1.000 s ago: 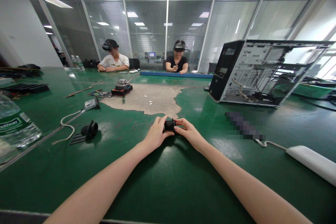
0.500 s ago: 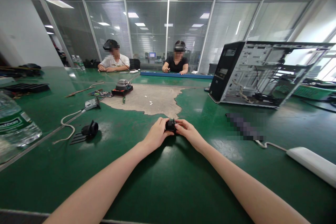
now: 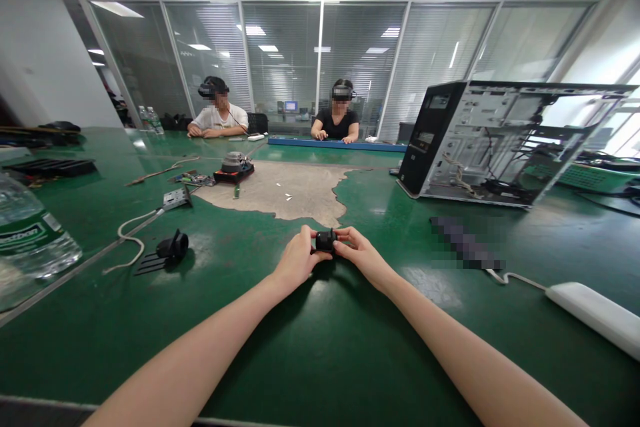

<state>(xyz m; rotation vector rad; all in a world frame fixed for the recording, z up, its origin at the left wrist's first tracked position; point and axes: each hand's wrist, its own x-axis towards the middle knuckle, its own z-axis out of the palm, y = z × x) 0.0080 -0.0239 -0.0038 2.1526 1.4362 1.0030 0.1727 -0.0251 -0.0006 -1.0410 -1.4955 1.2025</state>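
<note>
A small black rounded plastic part [image 3: 325,241] is held just above the green table [image 3: 320,360], in the middle of the head view. From the left, my left hand [image 3: 297,256] grips it between thumb and fingers. My right hand [image 3: 362,253] pinches its right side, with the fingertips over its edge. What exactly the part is I cannot tell. A similar black piece with a flat flange and several thin prongs [image 3: 173,245] lies on the table to the left of my hands.
An opened computer case [image 3: 435,140] stands at the right, with a white power strip [image 3: 590,313] nearer. A water bottle [image 3: 30,233] is at the left edge. Beyond the bare patch [image 3: 280,197] sit two people [image 3: 217,110] behind a blue bar [image 3: 340,144].
The black part has turned in my fingers, so its rounded face shows more. My hands have stayed nearly in place. The far right person's hand has shifted slightly.
</note>
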